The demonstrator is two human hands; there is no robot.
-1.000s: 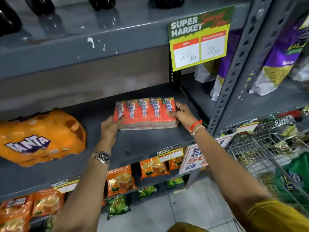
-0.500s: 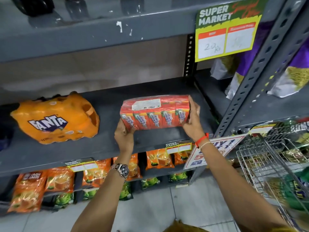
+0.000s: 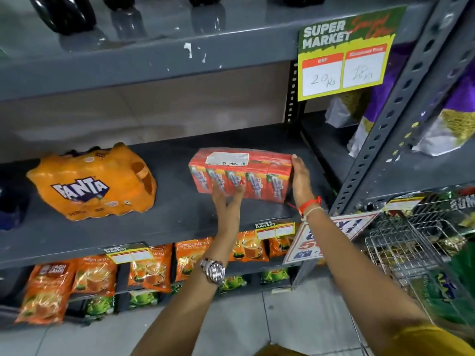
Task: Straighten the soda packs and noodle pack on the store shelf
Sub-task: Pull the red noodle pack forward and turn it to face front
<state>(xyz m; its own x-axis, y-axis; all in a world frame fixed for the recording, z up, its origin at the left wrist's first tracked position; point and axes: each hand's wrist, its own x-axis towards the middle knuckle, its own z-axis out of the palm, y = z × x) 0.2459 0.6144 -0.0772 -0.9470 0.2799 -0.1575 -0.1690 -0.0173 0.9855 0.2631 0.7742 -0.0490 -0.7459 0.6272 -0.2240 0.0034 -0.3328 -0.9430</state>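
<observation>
Both hands are on the noodle pack (image 3: 241, 173), which stands on its long edge on the grey shelf (image 3: 180, 214), white label facing up. The left hand (image 3: 227, 201) presses open fingers against the pack's front face, near its lower left. The right hand (image 3: 300, 178) lies flat along the pack's right end, palm against it, so the pack is clamped between the two. Left of the pack, well apart on the same shelf, the orange Fanta pack (image 3: 92, 183) sits slightly askew. Above and right of the pack hangs a price sign (image 3: 344, 55). Below the pack, tea packets (image 3: 151, 265) line the lower shelf.
</observation>
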